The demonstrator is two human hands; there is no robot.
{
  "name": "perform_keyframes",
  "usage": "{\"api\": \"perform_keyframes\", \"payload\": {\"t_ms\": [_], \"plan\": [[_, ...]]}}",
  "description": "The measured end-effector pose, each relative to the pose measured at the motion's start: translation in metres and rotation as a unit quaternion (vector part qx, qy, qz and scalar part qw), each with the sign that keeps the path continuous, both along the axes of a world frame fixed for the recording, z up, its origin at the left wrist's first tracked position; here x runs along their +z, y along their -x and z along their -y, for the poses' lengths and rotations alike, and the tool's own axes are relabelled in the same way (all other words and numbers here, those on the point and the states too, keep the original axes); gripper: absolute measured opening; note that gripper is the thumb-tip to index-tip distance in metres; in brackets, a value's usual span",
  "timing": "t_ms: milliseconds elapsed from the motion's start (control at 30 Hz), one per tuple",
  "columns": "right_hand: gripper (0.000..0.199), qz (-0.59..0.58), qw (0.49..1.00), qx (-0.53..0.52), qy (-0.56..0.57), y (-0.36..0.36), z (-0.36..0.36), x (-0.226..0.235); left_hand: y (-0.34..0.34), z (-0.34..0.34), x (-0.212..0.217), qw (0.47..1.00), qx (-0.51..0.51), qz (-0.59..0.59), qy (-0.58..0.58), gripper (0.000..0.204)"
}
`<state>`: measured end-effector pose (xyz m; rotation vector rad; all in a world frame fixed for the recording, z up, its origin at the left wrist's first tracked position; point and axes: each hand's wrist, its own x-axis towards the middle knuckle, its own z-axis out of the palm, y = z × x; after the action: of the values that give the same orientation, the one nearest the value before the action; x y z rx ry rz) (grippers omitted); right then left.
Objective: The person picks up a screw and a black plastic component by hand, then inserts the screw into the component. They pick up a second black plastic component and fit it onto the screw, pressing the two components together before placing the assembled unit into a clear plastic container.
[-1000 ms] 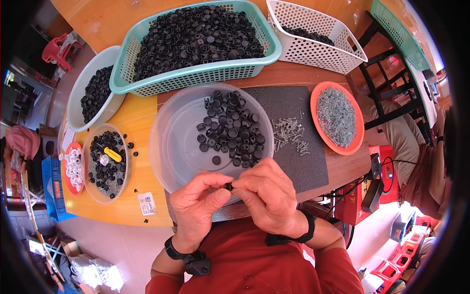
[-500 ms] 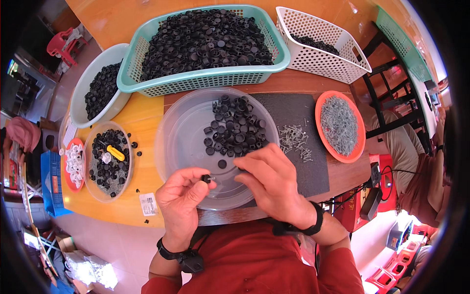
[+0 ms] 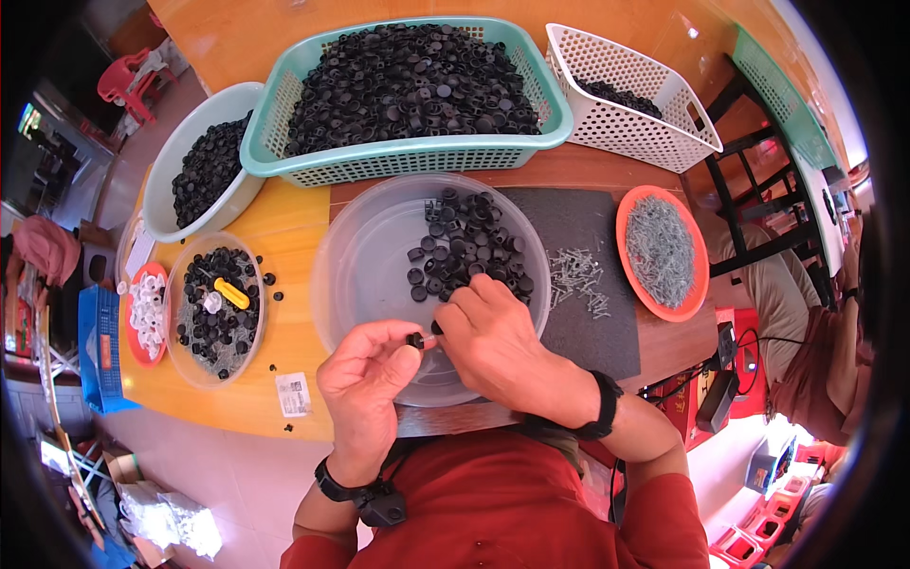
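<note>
My left hand (image 3: pixel 365 375) pinches a small black plastic part (image 3: pixel 415 339) between thumb and forefinger, with a thin metal screw (image 3: pixel 429 338) sticking out of it toward the right. My right hand (image 3: pixel 493 346) is closed, its fingertips meeting the screw's end with a small black cap (image 3: pixel 437 327) at them; the fingers partly hide it. Both hands are over the near side of a clear round plastic bowl (image 3: pixel 332 256). In the bowl's far right part lies a heap of black caps (image 3: pixel 464 242).
Loose screws (image 3: pixel 576 275) lie on a dark mat (image 3: pixel 616 332), beside an orange plate of screws (image 3: pixel 703 270). Behind stand a green basket (image 3: pixel 408 159), a white basket (image 3: pixel 635 133) and a pale bowl (image 3: pixel 152 204). Leftward, a clear tub (image 3: pixel 172 332) holds mixed parts and a yellow-handled tool (image 3: pixel 230 294).
My right hand has moved left, closing the gap to the part in my left hand. The lone cap in the bowl no longer shows apart from my fingers. The whole view has shifted slightly.
</note>
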<state>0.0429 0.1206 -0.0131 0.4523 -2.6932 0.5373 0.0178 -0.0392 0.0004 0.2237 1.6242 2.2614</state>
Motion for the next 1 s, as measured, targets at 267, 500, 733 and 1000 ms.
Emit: {"api": "perform_keyframes", "payload": {"t_ms": [267, 500, 733, 1000], "plan": [[0.018, 0.069, 0.954, -0.010, 0.293, -0.023, 0.001, 0.023, -0.004, 0.004, -0.006, 0.997, -0.056, -0.047, -0.028, 0.021], [0.024, 0.066, 0.914, -0.060, 0.396, -0.039, 0.005, 0.026, 0.002, 0.001, -0.003, 0.989, -0.083, 0.058, -0.111, 0.023], [0.027, -0.033, 0.925, -0.042, 0.376, -0.041, 0.005, 0.020, -0.001, -0.001, -0.008, 0.964, -0.105, 0.158, -0.186, 0.025], [0.026, 0.011, 0.889, -0.072, 0.451, -0.049, 0.005, 0.022, -0.009, -0.005, -0.003, 0.986, -0.083, 0.074, -0.123, 0.025]]}}
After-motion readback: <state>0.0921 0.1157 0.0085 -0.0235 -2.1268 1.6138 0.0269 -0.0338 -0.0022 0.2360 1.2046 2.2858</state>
